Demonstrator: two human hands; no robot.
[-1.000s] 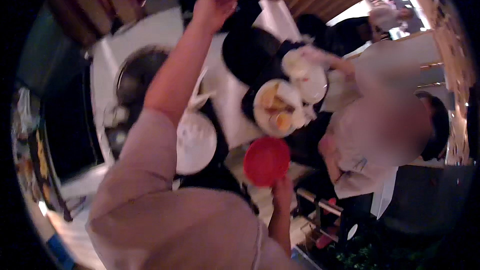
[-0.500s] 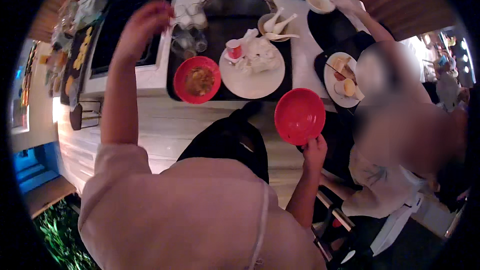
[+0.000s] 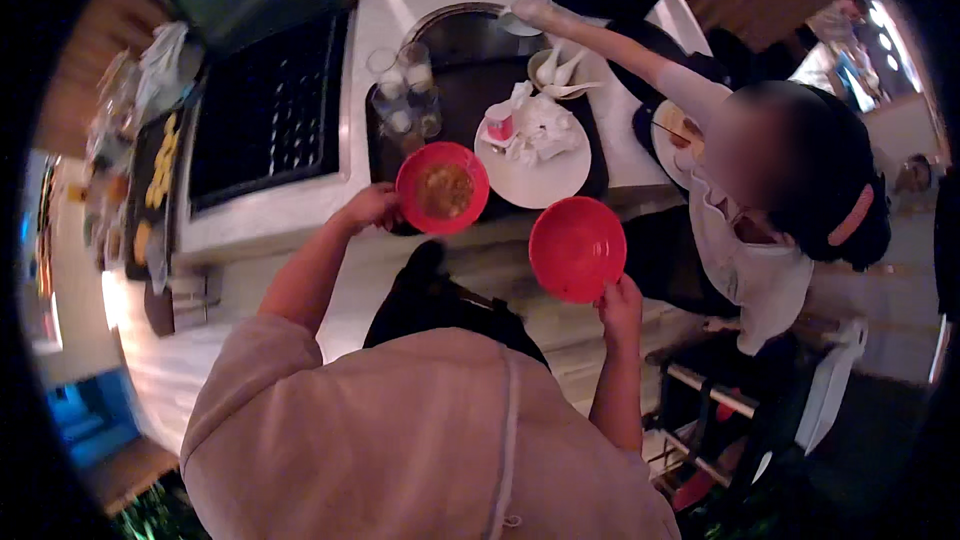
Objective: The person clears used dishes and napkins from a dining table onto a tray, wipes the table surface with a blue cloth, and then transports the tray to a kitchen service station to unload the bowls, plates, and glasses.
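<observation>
My left hand [image 3: 372,207] grips the left rim of a red bowl [image 3: 408,178] that has brownish soup or food scraps in it. This bowl is at the counter's front edge, just left of a white plate [image 3: 540,180]. On the plate lie crumpled white tissues [image 3: 545,130] and a small red-and-white cup [image 3: 499,122]. My right hand [image 3: 620,310] is closed on the near rim of a second red bowl [image 3: 578,249], which looks empty and is held in front of the counter.
Several drinking glasses [image 3: 405,100] stand behind the left bowl. White spoons rest in a bowl [image 3: 590,90] at the back. At the right another person reaches across, their hand [image 3: 535,12] at a pale bowl [image 3: 518,24]. A dark grill panel [image 3: 265,110] fills the left counter.
My left hand has come down from above the counter and taken hold of the red bowl with food. The other person's arm has swung left with the pale bowl.
</observation>
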